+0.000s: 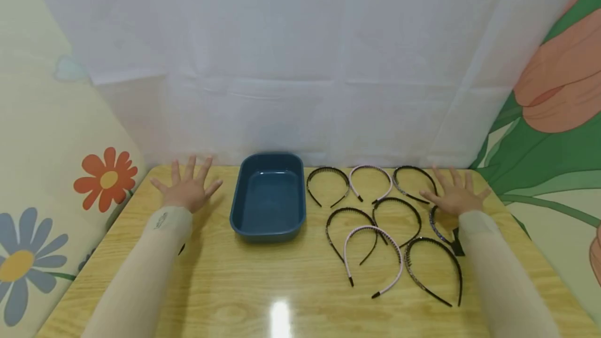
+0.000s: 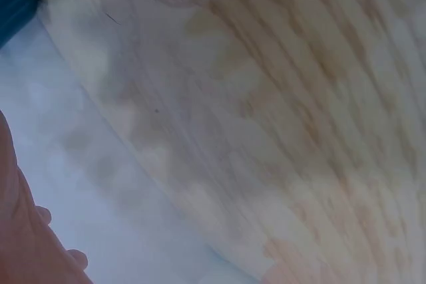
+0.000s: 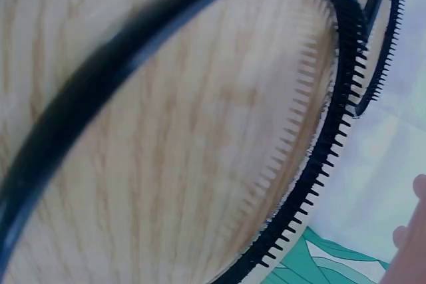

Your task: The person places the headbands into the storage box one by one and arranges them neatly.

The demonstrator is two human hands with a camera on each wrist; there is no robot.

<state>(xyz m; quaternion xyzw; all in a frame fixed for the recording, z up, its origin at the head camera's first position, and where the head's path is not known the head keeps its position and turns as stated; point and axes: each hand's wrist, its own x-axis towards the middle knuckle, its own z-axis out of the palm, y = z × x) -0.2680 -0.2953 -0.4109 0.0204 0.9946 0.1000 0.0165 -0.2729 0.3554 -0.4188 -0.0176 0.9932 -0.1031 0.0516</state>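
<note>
My left hand (image 1: 185, 189) is held with fingers spread over the left side of the table, left of a dark blue basin (image 1: 268, 236), and holds nothing. On the right my other hand (image 1: 455, 194), also spread and holding nothing, hovers over a black headband with a bluish glittery band (image 1: 435, 226), partly hidden by the hand and sleeve. Several headbands lie between the basin and that hand, among them a pink one (image 1: 401, 260) in front, a pink one (image 1: 391, 181) at the back and a black toothed one (image 1: 459, 267). The right wrist view shows a black toothed headband (image 3: 343, 64) up close.
The wooden table (image 1: 225, 286) ends against a white cloth (image 1: 263, 93) at the back. Walls with printed flowers (image 1: 109, 179) stand on both sides. A small dark tip (image 1: 181, 249) shows beside the left sleeve.
</note>
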